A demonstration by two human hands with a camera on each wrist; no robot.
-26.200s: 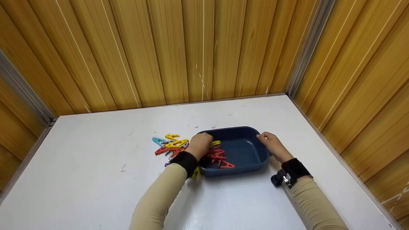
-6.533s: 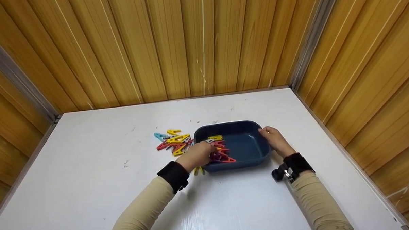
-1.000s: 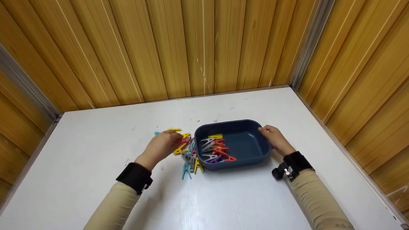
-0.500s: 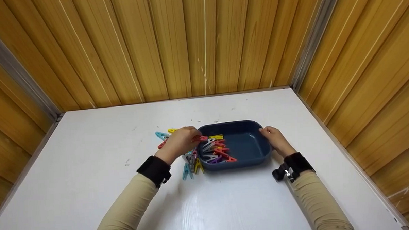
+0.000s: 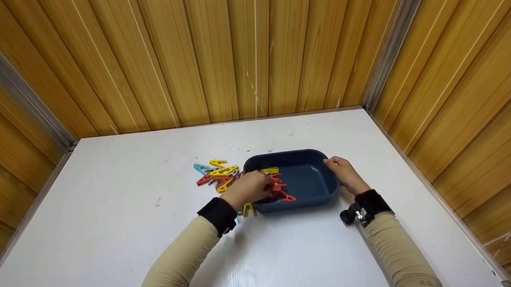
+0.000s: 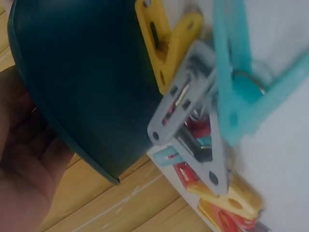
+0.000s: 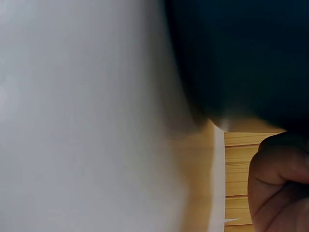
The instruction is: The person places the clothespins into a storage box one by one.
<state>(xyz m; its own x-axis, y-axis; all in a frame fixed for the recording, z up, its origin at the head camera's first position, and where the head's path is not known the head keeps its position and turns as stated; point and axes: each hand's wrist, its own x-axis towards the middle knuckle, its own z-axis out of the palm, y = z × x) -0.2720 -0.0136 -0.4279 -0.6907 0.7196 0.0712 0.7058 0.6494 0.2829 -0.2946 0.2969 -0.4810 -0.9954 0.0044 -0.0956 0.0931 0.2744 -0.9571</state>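
Clothespins (image 5: 223,172) lie in two lots near the middle of the head view, some on one white table (image 5: 113,199), the rest inside one dark blue basin (image 5: 310,182) just right of centre. On the table, four yellow ones can be counted, three in the heap left of the basin and one at its lower left corner. One light blue clothespin (image 5: 201,167) marks the heap's left end, with at least two red ones beside it. Inside the basin, one yellow clothespin (image 5: 270,170) sits at the upper left, with at least three red ones below it and one purple patch partly covered. Two hands are at work. One, the left hand (image 5: 249,187), reaches over the basin's left rim, fingertips down beside the red ones; I cannot tell whether it grips any. The other, the right hand (image 5: 343,174), pinches the rim at the basin's right end. Two tan sleeves (image 5: 174,256) and two black wristbands (image 5: 219,215) show, and one small camera (image 5: 348,216) on the right wrist.
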